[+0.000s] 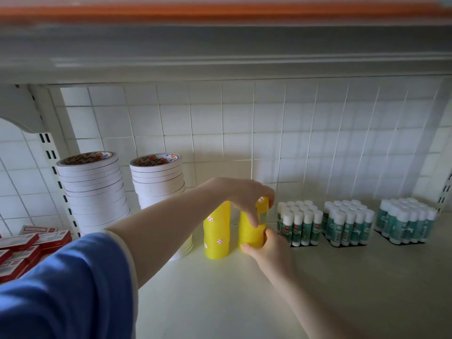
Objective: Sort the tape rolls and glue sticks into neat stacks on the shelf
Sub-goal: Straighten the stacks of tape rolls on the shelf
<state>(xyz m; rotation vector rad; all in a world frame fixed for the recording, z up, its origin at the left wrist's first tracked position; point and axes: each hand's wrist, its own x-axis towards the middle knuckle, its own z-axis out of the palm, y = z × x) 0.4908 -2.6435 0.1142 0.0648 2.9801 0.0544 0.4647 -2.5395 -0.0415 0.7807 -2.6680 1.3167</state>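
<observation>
Around yellow stack [252, 223], both hands' curled fingers [253, 216].

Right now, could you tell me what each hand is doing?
Left hand: gripping the top of the right yellow stack.
Right hand: gripping its base.

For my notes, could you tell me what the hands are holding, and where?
Both grip the right yellow tape stack: left hand at its top, right hand at its base.

Single head-worn wide-angle view, looking forward and slightly down onto the shelf [220, 289] from close range. Faces the wire-grid back panel [244, 133] squarely. Upper shelf's underside [220, 45] fills the top; edges bow outward.
</observation>
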